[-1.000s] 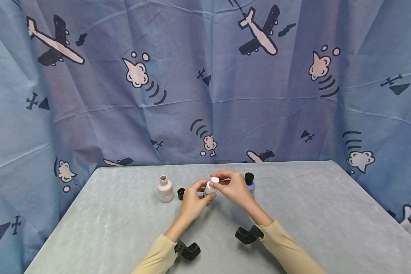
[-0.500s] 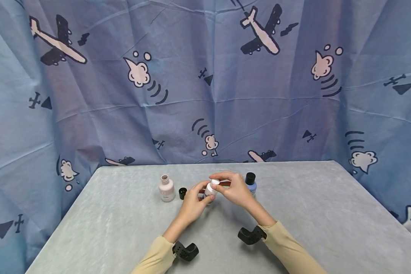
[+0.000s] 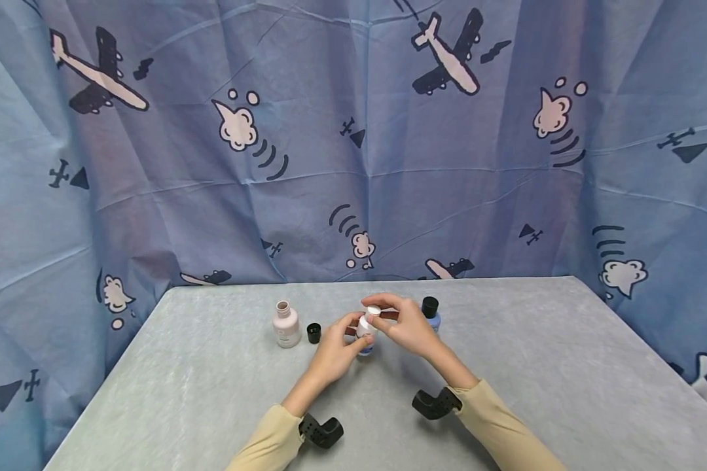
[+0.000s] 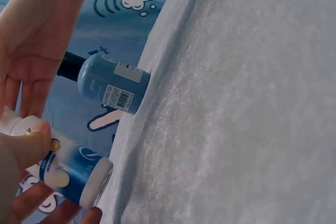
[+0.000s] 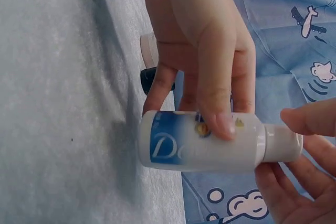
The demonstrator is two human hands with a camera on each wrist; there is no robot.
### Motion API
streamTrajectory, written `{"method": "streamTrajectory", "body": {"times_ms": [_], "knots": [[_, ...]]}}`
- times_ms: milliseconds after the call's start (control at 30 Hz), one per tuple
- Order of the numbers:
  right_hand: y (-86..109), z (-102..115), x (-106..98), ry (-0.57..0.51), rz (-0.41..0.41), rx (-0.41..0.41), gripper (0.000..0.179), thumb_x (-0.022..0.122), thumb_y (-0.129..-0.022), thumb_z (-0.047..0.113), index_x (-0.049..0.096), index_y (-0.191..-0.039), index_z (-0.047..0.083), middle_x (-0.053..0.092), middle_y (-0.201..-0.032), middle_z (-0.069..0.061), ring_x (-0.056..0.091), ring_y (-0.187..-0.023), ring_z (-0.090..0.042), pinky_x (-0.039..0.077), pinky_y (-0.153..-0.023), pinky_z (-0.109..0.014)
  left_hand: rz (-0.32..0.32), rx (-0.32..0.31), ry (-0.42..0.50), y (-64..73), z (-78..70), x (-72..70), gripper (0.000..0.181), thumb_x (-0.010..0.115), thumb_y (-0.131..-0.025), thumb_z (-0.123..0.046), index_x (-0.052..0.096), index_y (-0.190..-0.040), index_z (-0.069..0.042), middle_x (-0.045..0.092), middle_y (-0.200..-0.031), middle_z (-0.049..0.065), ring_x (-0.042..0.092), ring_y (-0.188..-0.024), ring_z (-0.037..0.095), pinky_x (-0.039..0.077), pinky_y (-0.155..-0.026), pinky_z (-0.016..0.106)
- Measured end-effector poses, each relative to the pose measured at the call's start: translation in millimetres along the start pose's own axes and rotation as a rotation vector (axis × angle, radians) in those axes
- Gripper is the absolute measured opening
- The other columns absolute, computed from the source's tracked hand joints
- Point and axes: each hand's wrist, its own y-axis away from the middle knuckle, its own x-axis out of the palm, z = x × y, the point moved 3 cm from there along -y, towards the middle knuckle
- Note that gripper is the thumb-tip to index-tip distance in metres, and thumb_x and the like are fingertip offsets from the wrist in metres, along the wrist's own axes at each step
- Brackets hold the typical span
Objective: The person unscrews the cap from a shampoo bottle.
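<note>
A small white bottle [image 5: 239,150] with a blue label and a rounded white cap [image 5: 283,142] is between the two hands. My left hand [image 3: 332,350] grips its body, with the thumb on the label side and the fingers behind. At the top, my right hand [image 3: 411,328] pinches the white cap between thumb and fingers; the cap sits at the bottle's neck. In the head view the bottle leans slightly to the right. The left wrist view shows the blue label and white base, while the left thumb covers part of the upper body.
An uncapped pale pink bottle [image 3: 286,328] stands to the left, with a loose black cap [image 3: 313,333] beside it. Behind the right hand is a blue bottle [image 4: 113,83] with a black cap [image 3: 430,305]. A patterned blue curtain [image 3: 306,131] hangs behind the grey table [image 3: 507,340].
The white bottle has shifted slightly right and downward in both hands, and more of its blue label shows. Both hands keep their hold; the other bottles stay put.
</note>
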Motion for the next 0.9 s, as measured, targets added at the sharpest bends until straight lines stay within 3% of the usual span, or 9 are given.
{"method": "streamTrajectory", "body": {"times_ms": [233,367,600,900], "knots": [[-1.9,0.9,-1.7,-0.001,-0.084,0.068,0.031,0.075,-0.083,0.015,0.067,-0.112,0.007,0.069,-0.110,-0.013,0.067,-0.095,-0.024,0.057,-0.083,-0.028,-0.158,-0.035,-0.040,-0.8,-0.7,-1.3,0.040,0.081,-0.076,-0.021,0.065,-0.113,-0.014,0.070,-0.096,0.005,0.066,-0.084,0.019,0.054,-0.074,0.034],[-1.7,0.2,-1.9,0.047,-0.110,0.124,0.031,0.078,-0.080,0.020,0.069,-0.108,0.011,0.071,-0.105,-0.008,0.068,-0.090,-0.020,0.057,-0.078,-0.030,-0.208,-0.043,-0.072,-1.0,-1.4,-2.1,0.040,0.083,-0.072,-0.023,0.067,-0.108,-0.016,0.070,-0.093,0.003,0.065,-0.083,0.018,0.052,-0.074,0.032],[-3.0,1.2,-1.1,0.084,-0.142,0.145,0.026,0.079,-0.078,0.019,0.071,-0.102,0.009,0.072,-0.098,-0.006,0.068,-0.084,-0.018,0.056,-0.072,-0.029,-0.234,-0.044,-0.089,-0.7,-2.6,-3.1,0.042,0.084,-0.071,-0.026,0.067,-0.107,-0.017,0.070,-0.093,0.002,0.065,-0.083,0.017,0.052,-0.074,0.031],[-5.7,2.8,0.4,0.073,-0.136,0.142,0.026,0.079,-0.078,0.015,0.072,-0.101,0.005,0.072,-0.089,-0.009,0.070,-0.078,-0.018,0.057,-0.068,-0.026,-0.224,-0.006,-0.072,0.6,-3.6,-3.8,0.040,0.082,-0.074,-0.019,0.066,-0.110,-0.013,0.070,-0.095,0.006,0.066,-0.084,0.019,0.054,-0.076,0.035]]}}
